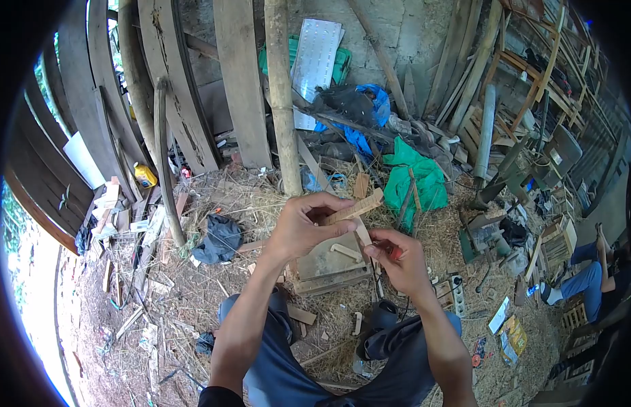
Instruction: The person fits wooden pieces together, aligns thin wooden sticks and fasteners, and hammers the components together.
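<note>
My left hand (308, 224) pinches a small, pale wooden strip (359, 205) that slants up to the right, its edge looking notched. Below it a second flat wooden piece (363, 233) runs down into my right hand (399, 261), whose thumb and fingers close on its lower end. The two pieces meet or overlap; I cannot tell if they are joined. Something red (396, 253) shows among the right-hand fingers, mostly hidden. Under both hands stands a low wooden block (315, 266), with another small, shaped wooden piece (345, 252) lying on top.
Shavings and offcuts cover the ground. A power strip (458, 294) lies right of my knee. Left are a dark cloth (219, 239) and a yellow bottle (145, 175). A green plastic bag (416, 180) lies ahead, beyond a bamboo post (280, 95). Another person (587, 275) sits far right.
</note>
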`<state>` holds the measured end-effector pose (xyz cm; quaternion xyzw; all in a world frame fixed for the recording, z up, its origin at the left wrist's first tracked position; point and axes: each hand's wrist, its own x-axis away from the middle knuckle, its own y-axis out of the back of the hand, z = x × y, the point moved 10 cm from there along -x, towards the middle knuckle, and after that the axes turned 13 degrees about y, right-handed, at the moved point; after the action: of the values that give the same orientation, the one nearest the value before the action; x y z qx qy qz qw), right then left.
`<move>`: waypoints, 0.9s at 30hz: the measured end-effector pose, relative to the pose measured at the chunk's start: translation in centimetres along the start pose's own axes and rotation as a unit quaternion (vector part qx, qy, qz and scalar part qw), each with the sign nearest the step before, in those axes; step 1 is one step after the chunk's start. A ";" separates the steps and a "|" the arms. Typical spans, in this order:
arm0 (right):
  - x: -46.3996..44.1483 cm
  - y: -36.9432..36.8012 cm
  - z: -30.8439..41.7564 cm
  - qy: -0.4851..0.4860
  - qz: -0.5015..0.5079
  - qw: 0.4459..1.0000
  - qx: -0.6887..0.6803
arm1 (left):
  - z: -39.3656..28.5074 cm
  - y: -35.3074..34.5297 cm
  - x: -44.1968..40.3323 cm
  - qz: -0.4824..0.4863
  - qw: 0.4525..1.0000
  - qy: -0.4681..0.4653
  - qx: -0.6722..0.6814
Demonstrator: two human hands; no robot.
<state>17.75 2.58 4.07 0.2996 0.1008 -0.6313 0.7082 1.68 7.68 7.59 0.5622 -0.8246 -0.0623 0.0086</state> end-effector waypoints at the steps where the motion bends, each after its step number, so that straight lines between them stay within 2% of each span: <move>1: 0.0 0.1 0.0 0.002 -0.001 1.000 0.006 | 0.0 0.0 -0.1 0.004 0.999 -0.025 0.026; 2: -0.1 0.2 0.0 0.003 -0.002 1.000 0.012 | -0.2 0.0 -0.1 0.008 0.997 -0.051 0.051; 6: -0.3 0.5 0.0 0.018 0.002 1.000 0.024 | -0.7 0.0 0.4 -0.021 0.997 -0.053 0.043; 11: -0.3 0.4 -0.1 -0.015 0.016 0.999 0.028 | -1.8 0.3 1.2 -0.114 0.978 -0.134 -0.110; 14: -0.2 0.4 -0.5 -0.014 0.014 1.000 0.017 | -2.4 0.4 1.7 -0.146 0.964 -0.189 -0.115; 17: -0.3 0.4 -0.3 -0.012 0.018 0.999 0.029 | -3.0 -0.3 1.9 -0.136 0.950 -0.207 -0.191; 23: -0.1 0.6 -0.9 -0.049 0.024 0.997 0.052 | -2.3 -0.4 1.4 -0.131 0.957 -0.202 -0.162; 26: 0.5 1.6 -3.8 -0.080 0.028 0.994 0.066 | 1.3 0.0 -0.1 -0.149 0.960 -0.172 -0.161; 27: 0.4 2.1 -4.8 -0.123 0.050 0.985 0.109 | 2.8 -0.1 -0.8 -0.147 0.961 -0.171 -0.162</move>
<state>20.97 4.96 0.65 0.3000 -0.0721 -0.6340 0.7091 1.83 8.59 4.83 0.6490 -0.7012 -0.2906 -0.0507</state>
